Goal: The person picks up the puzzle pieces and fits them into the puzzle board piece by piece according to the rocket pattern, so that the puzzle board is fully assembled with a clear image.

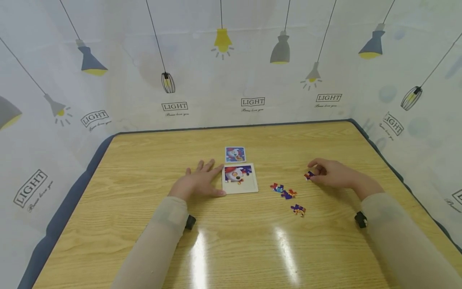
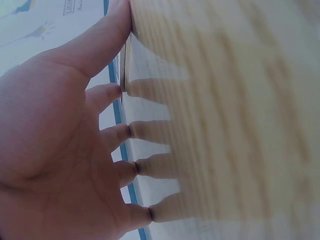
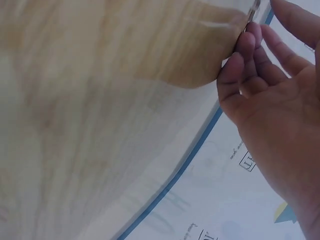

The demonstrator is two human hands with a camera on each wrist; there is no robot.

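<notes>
A square white puzzle tray lies mid-table, its upper part filled with joined pieces showing a white cartoon face. My left hand rests by the tray's left side with spread fingers, thumb and index tips right at its edge. In the left wrist view, the fingertips meet the table top. Over on the right, my right hand pinches a dark blue and red puzzle piece close over the table. Its other fingers are curled near the wood in the right wrist view.
Behind the tray lies a small picture card with a similar design. Several loose puzzle pieces are clustered between tray and right hand, with another piece nearer me. A lamp-patterned curtain borders the wooden table.
</notes>
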